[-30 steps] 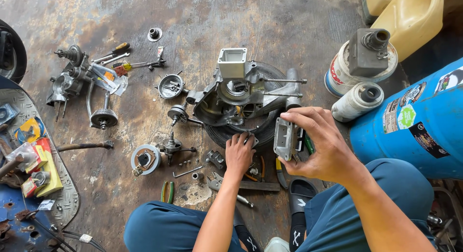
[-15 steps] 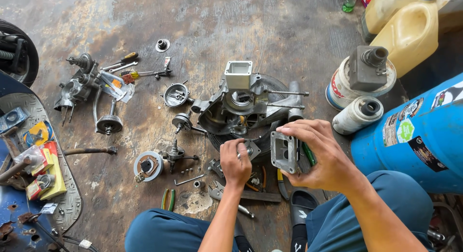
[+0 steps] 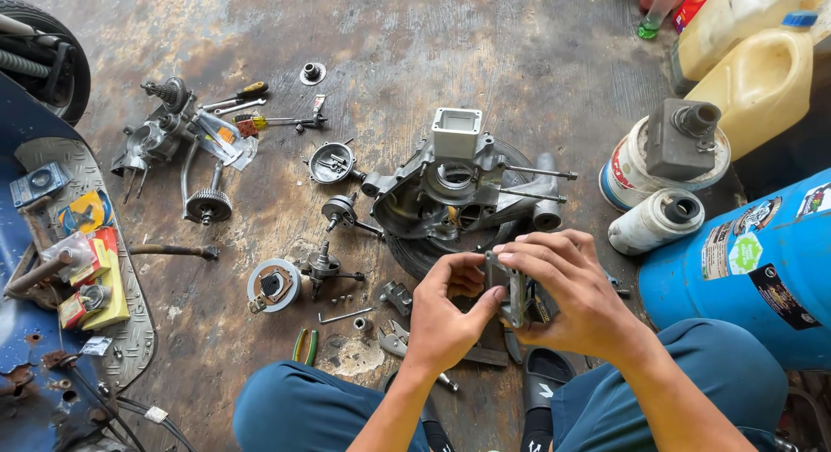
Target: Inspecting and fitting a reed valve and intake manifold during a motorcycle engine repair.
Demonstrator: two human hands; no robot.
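Hands meeting over the stained floor (image 3: 485, 45), just in front of the engine casing (image 3: 450, 188). Left hand (image 3: 450, 318) and right hand (image 3: 571, 300) both closed on a small grey metal block (image 3: 509, 287), held upright between fingertips. Pliers (image 3: 303, 344) lying nearby, blue drum (image 3: 744, 270) beside.

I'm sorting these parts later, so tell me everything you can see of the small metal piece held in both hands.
The small metal piece is a grey, blocky, frame-like part, seemingly cast metal, held on edge above the floor just in front of the engine casing. The right hand grips it from the top and far side; the left hand pinches its near side. Fingers hide much of it.
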